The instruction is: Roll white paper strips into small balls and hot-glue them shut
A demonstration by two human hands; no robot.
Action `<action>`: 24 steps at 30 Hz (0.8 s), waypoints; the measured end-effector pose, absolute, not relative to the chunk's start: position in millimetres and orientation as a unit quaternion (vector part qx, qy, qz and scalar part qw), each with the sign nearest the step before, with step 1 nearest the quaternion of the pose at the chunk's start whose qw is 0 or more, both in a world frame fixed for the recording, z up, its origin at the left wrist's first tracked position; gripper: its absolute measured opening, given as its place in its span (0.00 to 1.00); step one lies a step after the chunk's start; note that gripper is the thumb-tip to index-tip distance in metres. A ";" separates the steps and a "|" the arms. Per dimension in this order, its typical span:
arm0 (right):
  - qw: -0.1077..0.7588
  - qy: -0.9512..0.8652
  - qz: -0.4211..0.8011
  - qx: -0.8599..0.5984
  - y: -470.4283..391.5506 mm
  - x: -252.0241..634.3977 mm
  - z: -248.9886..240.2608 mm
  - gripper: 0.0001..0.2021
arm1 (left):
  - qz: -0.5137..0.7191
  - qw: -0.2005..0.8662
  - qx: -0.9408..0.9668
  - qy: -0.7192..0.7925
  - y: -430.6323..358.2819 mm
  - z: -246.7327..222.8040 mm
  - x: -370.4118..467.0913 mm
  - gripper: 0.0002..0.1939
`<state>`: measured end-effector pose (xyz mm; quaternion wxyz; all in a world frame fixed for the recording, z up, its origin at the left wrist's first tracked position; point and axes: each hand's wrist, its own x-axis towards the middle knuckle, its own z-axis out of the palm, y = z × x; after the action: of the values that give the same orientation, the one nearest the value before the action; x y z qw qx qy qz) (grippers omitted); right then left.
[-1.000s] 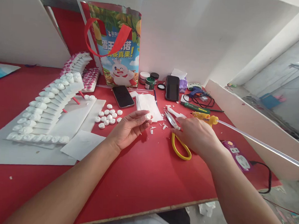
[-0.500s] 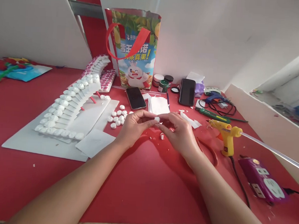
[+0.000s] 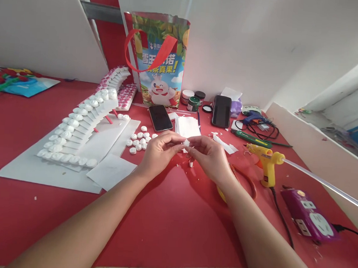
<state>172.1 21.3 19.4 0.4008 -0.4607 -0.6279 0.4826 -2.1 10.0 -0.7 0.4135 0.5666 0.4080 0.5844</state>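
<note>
Between their fingertips, my left hand [image 3: 162,152] and my right hand [image 3: 209,154] pinch a small white piece of paper [image 3: 186,143]; both hands are closed on it above the red table [image 3: 167,226]. Left of my left hand lie several small white paper rolls [image 3: 140,141] in a loose group. Just behind the fingers is a stack of white paper squares [image 3: 188,126]. Farther left, a curved white model [image 3: 73,127] edged with similar white rolls stands on a white board [image 3: 22,167].
To the right are a yellow glue gun [image 3: 268,159] with a long glue stick, a purple power strip [image 3: 309,216] and a green-handled tool [image 3: 251,138]. Behind stand two phones, the nearer one [image 3: 161,117] lying flat, paint jars [image 3: 193,103] and a printed bag [image 3: 162,64]. Orange-handled scissors [image 3: 249,178] lie partly under my right forearm.
The fingers have shifted slightly on the white paper piece, and more of its pointed edge shows. The whole view has moved a little. Other things stay in place.
</note>
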 end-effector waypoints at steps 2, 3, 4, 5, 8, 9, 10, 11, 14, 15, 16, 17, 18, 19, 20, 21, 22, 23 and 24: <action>0.419 -0.601 0.518 -0.443 22.0 170.3 19.5 0.21 | 0.585 0.385 0.589 0.404 10.3 -3.3 -2.3 0.08; 0.423 -0.596 0.527 -0.433 21.9 169.7 20.2 0.21 | 0.583 0.381 0.594 0.404 10.4 -4.6 -2.6 0.07; 0.423 -0.594 0.535 -0.427 21.4 169.3 21.2 0.21 | 0.582 0.383 0.592 0.405 10.6 -5.8 -3.0 0.08; 0.423 -0.592 0.540 -0.423 20.9 169.1 22.3 0.20 | 0.582 0.387 0.588 0.408 10.8 -6.9 -3.5 0.08; 0.419 -0.580 0.558 -0.421 19.8 169.8 24.9 0.19 | 0.574 0.399 0.584 0.412 11.4 -8.5 -5.2 0.10; 0.419 -0.574 0.565 -0.420 19.9 170.0 25.1 0.19 | 0.571 0.398 0.588 0.412 11.4 -8.4 -5.7 0.10; 0.419 -0.565 0.575 -0.417 20.1 170.1 24.9 0.18 | 0.568 0.394 0.593 0.412 11.3 -8.2 -6.0 0.09; 0.420 -0.554 0.588 -0.414 20.4 170.0 24.4 0.18 | 0.567 0.390 0.597 0.412 11.1 -7.7 -6.2 0.09; 0.434 -0.510 0.622 -0.406 20.6 168.2 22.5 0.20 | 0.566 0.368 0.608 0.417 9.4 -5.9 -5.5 0.09; 0.439 -0.496 0.629 -0.406 20.4 167.5 22.2 0.22 | 0.564 0.362 0.609 0.424 8.5 -5.2 -4.9 0.09; 0.442 -0.485 0.635 -0.408 20.1 166.9 22.3 0.23 | 0.561 0.357 0.608 0.434 7.5 -4.7 -4.2 0.09; 0.442 -0.477 0.639 -0.410 19.8 166.6 22.8 0.24 | 0.557 0.353 0.607 0.444 6.6 -4.2 -3.5 0.09; 0.441 -0.470 0.644 -0.414 19.4 166.7 23.6 0.24 | 0.554 0.348 0.607 0.452 5.7 -3.9 -2.7 0.09; 0.438 -0.463 0.648 -0.417 19.1 167.0 24.6 0.24 | 0.551 0.341 0.609 0.457 5.1 -3.6 -2.0 0.09; 0.434 -0.454 0.654 -0.421 18.9 167.5 25.6 0.23 | 0.550 0.333 0.614 0.458 4.6 -3.5 -1.4 0.08; 0.431 -0.443 0.661 -0.426 18.8 168.1 26.5 0.22 | 0.550 0.324 0.618 0.458 4.3 -3.5 -1.0 0.08; 0.427 -0.431 0.669 -0.430 18.8 168.8 27.2 0.21 | 0.552 0.317 0.622 0.456 4.3 -3.4 -0.7 0.07; 0.423 -0.419 0.678 -0.431 18.9 169.3 27.6 0.21 | 0.556 0.310 0.624 0.454 4.3 -3.4 -0.6 0.06; 0.417 -0.409 0.687 -0.432 19.1 169.7 27.8 0.20 | 0.559 0.302 0.627 0.450 4.4 -3.2 -0.5 0.06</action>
<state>169.7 19.1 27.8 0.4173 -0.4320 -0.4089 0.6870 -0.5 4.4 -3.2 0.3023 0.6269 0.4504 0.5592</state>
